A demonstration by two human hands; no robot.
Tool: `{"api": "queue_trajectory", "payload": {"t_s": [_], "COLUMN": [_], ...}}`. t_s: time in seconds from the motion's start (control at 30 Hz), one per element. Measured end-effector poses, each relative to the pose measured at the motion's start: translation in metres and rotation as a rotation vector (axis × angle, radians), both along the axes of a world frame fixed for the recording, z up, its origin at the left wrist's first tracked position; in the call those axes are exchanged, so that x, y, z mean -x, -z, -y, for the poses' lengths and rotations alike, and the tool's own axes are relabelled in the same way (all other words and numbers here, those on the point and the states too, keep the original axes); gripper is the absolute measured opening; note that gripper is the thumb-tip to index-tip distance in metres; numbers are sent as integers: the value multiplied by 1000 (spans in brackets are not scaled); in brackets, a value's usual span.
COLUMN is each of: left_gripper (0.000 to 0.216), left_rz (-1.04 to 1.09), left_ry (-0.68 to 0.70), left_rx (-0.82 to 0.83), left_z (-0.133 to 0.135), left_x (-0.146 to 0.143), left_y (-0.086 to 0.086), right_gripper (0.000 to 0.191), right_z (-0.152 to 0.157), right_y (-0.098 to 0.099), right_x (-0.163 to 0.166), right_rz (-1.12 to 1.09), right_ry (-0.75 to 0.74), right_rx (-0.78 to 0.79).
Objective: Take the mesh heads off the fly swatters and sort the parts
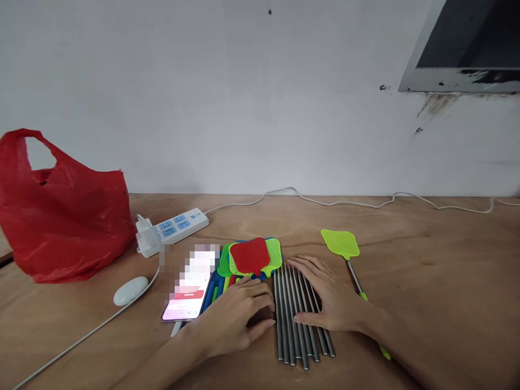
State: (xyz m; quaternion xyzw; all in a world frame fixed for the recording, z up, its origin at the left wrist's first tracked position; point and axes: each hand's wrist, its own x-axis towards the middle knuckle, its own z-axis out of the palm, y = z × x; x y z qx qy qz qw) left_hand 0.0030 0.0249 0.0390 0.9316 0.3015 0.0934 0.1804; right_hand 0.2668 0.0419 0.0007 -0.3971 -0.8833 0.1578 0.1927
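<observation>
Head view: The metal rods [289, 314] lie side by side on the wooden table [447, 281], near ends uneven. The right hand [325, 295] rests spread across their right edge, ungripped. The left hand [246, 311], loosely curved with nothing grasped, borders their left edge. Stacked fly swatters [249, 255] flank the rods' upper left. Tabletop extends rightward from the rods, past a yellow-green fly swatter [341, 244].

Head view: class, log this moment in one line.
left hand: beside metal rods; right hand: on metal rods; red swatter: atop others
</observation>
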Motion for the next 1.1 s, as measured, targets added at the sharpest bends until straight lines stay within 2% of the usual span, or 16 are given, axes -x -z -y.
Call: {"api": "queue_trajectory", "payload": {"t_s": [0.37,0.7,0.9,1.1], "left_gripper": [2,4,1,3], "left_rz": [12,23,19,9], "left_ry": [-7,-17,-4,0], "left_rx": [-10,-3,0,3], "left_z": [0,-1,-2,-2], "left_x": [0,1,1,1], "left_y": [3,3,3,2], "right_gripper": [95,90,121,138], "right_z": [0,1,5,12], "right_y": [0,0,-2,-1], "right_x": [6,4,-2,-8], "right_rz": [-118,-74,16,114], "right_ry": [63,4,-52,-104], "right_rx": [85,11,58,108]}}
